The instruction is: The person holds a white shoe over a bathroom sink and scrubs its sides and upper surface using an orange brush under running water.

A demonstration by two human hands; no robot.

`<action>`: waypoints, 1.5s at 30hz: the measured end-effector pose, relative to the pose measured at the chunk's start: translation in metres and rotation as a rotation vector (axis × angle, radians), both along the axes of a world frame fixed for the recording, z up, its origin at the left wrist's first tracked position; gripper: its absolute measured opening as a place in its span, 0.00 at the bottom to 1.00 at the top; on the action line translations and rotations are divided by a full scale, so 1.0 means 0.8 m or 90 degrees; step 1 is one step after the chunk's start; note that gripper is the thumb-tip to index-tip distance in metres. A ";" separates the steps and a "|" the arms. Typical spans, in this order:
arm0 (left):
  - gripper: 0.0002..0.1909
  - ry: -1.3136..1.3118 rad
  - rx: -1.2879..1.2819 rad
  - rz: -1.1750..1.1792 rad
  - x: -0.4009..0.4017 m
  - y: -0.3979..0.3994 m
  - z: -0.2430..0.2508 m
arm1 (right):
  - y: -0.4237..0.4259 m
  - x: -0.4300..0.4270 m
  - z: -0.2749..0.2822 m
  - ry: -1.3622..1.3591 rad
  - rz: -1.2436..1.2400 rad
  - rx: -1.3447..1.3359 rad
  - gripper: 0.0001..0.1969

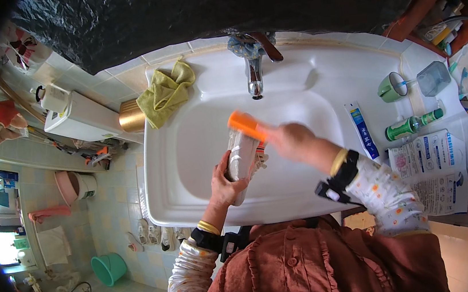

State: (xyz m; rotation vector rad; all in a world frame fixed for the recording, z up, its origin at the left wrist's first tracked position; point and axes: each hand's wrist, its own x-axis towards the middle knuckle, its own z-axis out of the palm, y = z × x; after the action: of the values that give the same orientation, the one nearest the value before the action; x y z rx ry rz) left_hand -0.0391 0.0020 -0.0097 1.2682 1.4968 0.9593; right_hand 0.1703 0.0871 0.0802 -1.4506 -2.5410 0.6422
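A light-coloured shoe (244, 155) is held over the white washbasin (201, 162), its sole side turned up and to the left. My left hand (223, 184) grips the shoe near its lower end. In my right hand (291, 139) is an orange brush (245, 125), blurred, lying across the upper end of the shoe. The brush's bristles are mostly hidden. Above the basin stands a chrome faucet (255, 78) with a patterned cloth tied round its base; no water shows coming from it.
A green cloth (169, 90) drapes over the basin's back left corner. On the right lie a toothpaste tube (361, 131), a green cup (392, 87), a green bottle (401, 129) and a printed sheet (431, 171). Several shoes (153, 234) and a green bucket (109, 268) stand on the floor at left.
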 end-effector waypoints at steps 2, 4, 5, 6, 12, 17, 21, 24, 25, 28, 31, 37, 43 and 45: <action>0.43 -0.060 -0.022 0.033 -0.006 -0.005 -0.009 | -0.049 -0.012 -0.001 0.045 0.113 -0.139 0.16; 0.43 -0.130 -0.061 0.045 -0.006 -0.006 -0.004 | -0.067 -0.007 -0.001 0.045 0.169 -0.091 0.17; 0.43 -0.131 -0.063 0.044 -0.005 -0.006 -0.001 | -0.049 -0.004 -0.014 0.046 0.134 -0.117 0.17; 0.43 -0.170 -0.058 0.012 -0.001 -0.005 0.006 | -0.023 0.004 -0.020 0.025 0.089 -0.043 0.17; 0.41 -0.350 -0.148 0.022 0.003 -0.010 0.020 | -0.059 -0.013 -0.025 0.221 0.107 0.011 0.20; 0.40 -0.352 -0.069 -0.015 0.009 -0.010 0.032 | 0.011 0.013 -0.039 0.121 -0.070 -0.027 0.19; 0.35 -0.551 -0.140 -0.008 0.011 -0.010 0.029 | -0.047 -0.019 -0.050 0.247 0.047 -0.009 0.20; 0.33 -0.670 -0.261 0.069 0.004 -0.014 0.010 | -0.065 -0.026 -0.044 0.187 0.079 -0.022 0.18; 0.33 -0.671 -0.264 0.065 0.007 -0.014 0.012 | -0.038 -0.016 -0.046 0.167 0.010 -0.059 0.18; 0.32 -0.670 -0.206 0.037 0.017 -0.014 0.019 | -0.002 -0.011 -0.029 0.095 -0.106 -0.082 0.20; 0.34 -0.636 -0.274 0.116 0.010 -0.013 0.035 | -0.077 -0.031 -0.035 0.194 0.048 -0.083 0.22; 0.35 -0.658 -0.253 0.091 0.017 -0.013 0.025 | -0.006 0.001 -0.051 0.078 -0.072 0.022 0.20; 0.34 -0.758 -0.177 0.113 0.009 -0.010 0.011 | -0.047 -0.014 -0.046 0.086 0.054 -0.104 0.22; 0.34 -0.754 -0.179 0.090 0.009 -0.008 0.012 | -0.019 -0.002 -0.044 0.162 -0.121 -0.027 0.19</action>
State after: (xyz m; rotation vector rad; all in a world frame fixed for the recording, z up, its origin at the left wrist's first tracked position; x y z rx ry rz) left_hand -0.0320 -0.0041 0.0002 0.2274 0.7129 1.2111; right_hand 0.1685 0.0718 0.0446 -1.4927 -2.1811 0.7957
